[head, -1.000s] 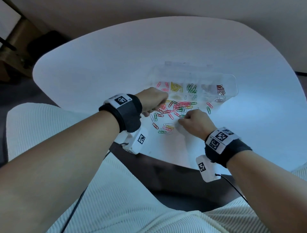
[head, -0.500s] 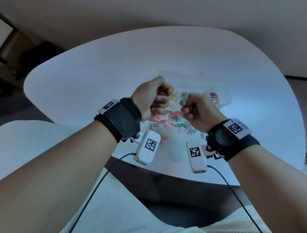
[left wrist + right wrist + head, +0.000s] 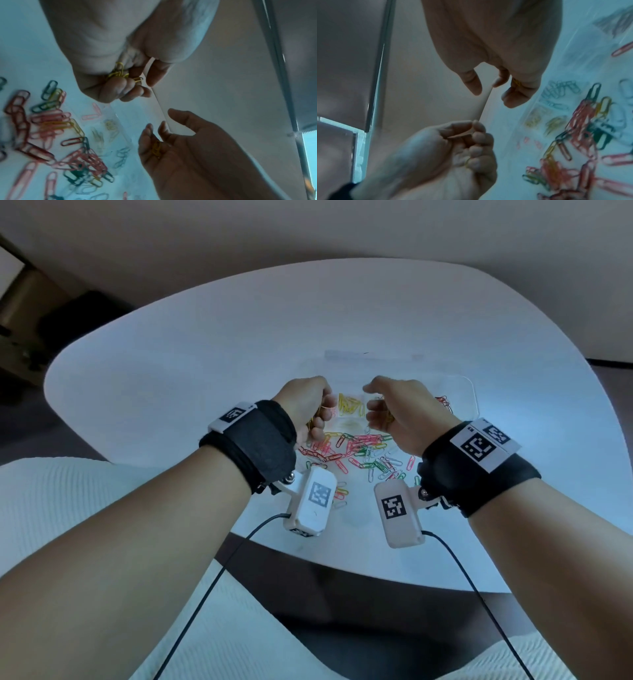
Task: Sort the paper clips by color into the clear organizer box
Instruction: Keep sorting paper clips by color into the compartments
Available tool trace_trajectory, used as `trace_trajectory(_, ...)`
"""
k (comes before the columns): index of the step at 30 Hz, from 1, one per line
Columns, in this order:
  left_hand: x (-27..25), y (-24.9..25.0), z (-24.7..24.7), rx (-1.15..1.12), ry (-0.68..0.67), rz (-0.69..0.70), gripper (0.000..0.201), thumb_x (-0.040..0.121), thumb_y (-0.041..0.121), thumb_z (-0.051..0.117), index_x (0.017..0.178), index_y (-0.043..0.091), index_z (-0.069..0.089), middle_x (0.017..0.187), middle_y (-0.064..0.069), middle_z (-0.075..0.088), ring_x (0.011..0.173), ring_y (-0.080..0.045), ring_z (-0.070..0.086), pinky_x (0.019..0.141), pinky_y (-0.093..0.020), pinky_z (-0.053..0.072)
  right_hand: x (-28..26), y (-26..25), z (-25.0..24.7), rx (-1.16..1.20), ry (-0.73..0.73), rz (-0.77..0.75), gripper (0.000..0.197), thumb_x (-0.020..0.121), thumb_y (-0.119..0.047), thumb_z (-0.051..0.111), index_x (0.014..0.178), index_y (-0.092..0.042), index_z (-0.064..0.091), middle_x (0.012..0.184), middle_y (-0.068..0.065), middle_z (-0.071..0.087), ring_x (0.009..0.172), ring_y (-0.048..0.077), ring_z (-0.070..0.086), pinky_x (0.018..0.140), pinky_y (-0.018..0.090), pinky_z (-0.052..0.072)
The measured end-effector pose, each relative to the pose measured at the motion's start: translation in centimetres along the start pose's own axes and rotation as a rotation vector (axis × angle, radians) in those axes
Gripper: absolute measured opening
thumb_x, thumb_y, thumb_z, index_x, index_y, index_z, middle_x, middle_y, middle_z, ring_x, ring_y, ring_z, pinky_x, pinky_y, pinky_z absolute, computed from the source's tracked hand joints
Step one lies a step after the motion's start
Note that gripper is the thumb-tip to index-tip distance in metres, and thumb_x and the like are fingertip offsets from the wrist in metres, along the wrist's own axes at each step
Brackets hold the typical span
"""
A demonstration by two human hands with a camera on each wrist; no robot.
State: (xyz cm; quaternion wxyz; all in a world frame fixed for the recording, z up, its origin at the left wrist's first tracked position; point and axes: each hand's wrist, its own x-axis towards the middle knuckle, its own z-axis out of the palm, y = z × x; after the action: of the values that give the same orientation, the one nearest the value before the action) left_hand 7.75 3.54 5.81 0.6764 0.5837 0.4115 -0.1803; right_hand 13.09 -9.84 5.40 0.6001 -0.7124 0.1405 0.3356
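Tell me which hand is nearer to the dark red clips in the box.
Right. The right hand hovers over the box just beside the dark red clips; the left hand is at the box's opposite end, beyond the yellow clips.

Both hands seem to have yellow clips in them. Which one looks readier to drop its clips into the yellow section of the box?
Probably the right hand: its fingers are already loosening around its yellow paper clips. The left hand, equally near the clear organizer box's yellow compartment, grips its yellow bundle tightly.
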Motion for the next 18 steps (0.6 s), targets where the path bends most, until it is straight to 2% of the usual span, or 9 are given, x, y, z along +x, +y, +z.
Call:
trace_trajectory(4,0.6,1.0,0.1,-0.130,0.002,-0.052,0.023,0.091,0.019,0.044,0.075,0.008,0.055,0.062,-0.003,0.044,0.047,-0.012,0.034,0.041,-0.018,0.028,-0.1,-1.1,0.9,0.379,-0.050,0.045,0.013,0.091,-0.012,0.055,0.090,-0.008,0.043,0.075,0.007,0.035,0.062,0.019,0.034,0.059,0.029,0.035)
trace_trajectory(6,0.8,1.4,0.3,-0.182,0.002,-0.069,0.020,0.091,0.020,0.044,0.080,0.008,0.056,0.065,-0.004,0.045,0.049,-0.013,0.037,0.044,-0.020,0.030,0.0,-1.4,1.1,0.440,-0.027,0.048,0.016,0.092,-0.018,0.057,0.095,-0.008,0.046,0.080,0.010,0.042,0.068,0.022,0.042,0.064,0.029,0.043)
trace_trajectory(8,0.8,1.7,0.7,-0.224,0.013,-0.078,0.019,0.092,0.021,0.045,0.087,0.007,0.057,0.069,-0.004,0.047,0.053,-0.013,0.041,0.045,-0.021,0.033,0.2,-1.4,1.2,0.403,-0.029,0.074,0.031,0.091,-0.030,0.061,0.109,-0.006,0.051,0.099,0.015,0.051,0.085,0.026,0.050,0.077,0.029,0.049)
trace_trajectory(10,0.8,2.1,1.4,-0.266,0.026,-0.059,0.022,0.092,0.021,0.046,0.101,0.005,0.058,0.078,-0.006,0.051,0.060,-0.016,0.047,0.045,-0.019,0.040,0.4,-1.1,1.0,0.369,-0.050,0.112,0.049,0.089,-0.042,0.062,0.124,-0.009,0.051,0.122,0.016,0.049,0.102,0.024,0.051,0.095,0.030,0.046)
trace_trajectory(11,0.9,2.3,1.7,-0.294,0.030,-0.040,0.027,0.093,0.020,0.046,0.111,0.003,0.058,0.085,-0.008,0.053,0.066,-0.018,0.050,0.046,-0.019,0.044,0.4,-0.9,0.9,0.369,-0.063,0.120,0.055,0.089,-0.047,0.062,0.129,-0.011,0.049,0.129,0.016,0.046,0.106,0.022,0.049,0.102,0.030,0.043)
trace_trajectory(13,1.1,2.7,2.3,-0.329,0.035,-0.002,0.033,0.094,0.020,0.047,0.121,0.002,0.054,0.098,-0.013,0.054,0.074,-0.022,0.053,0.055,-0.024,0.051,0.2,-0.8,0.6,0.379,-0.073,0.104,0.059,0.090,-0.051,0.059,0.134,-0.013,0.047,0.137,0.017,0.042,0.104,0.021,0.046,0.102,0.030,0.041)
trace_trajectory(14,1.3,2.9,2.6,-0.325,0.033,0.012,0.034,0.095,0.021,0.047,0.122,0.002,0.053,0.103,-0.014,0.054,0.078,-0.024,0.054,0.062,-0.028,0.052,0.1,-0.7,0.5,0.380,-0.068,0.086,0.059,0.091,-0.051,0.057,0.135,-0.014,0.046,0.140,0.017,0.041,0.109,0.023,0.047,0.101,0.030,0.040)
trace_trajectory(16,1.8,3.1,3.0,-0.280,0.018,0.024,0.036,0.096,0.024,0.048,0.125,0.003,0.051,0.112,-0.016,0.053,0.089,-0.026,0.054,0.078,-0.034,0.050,-0.1,-0.4,0.0,0.378,-0.048,0.048,0.056,0.093,-0.050,0.054,0.136,-0.016,0.045,0.144,0.016,0.039,0.131,0.026,0.044,0.107,0.031,0.035)
trace_trajectory(18,2.3,2.9,3.1,-0.226,0.001,0.026,0.041,0.097,0.027,0.048,0.129,0.002,0.048,0.121,-0.018,0.052,0.100,-0.027,0.052,0.088,-0.038,0.044,-0.3,0.0,-0.5,0.380,-0.027,-0.003,0.054,0.095,-0.047,0.054,0.138,-0.015,0.045,0.146,0.014,0.040,0.135,0.023,0.040,0.112,0.031,0.033)
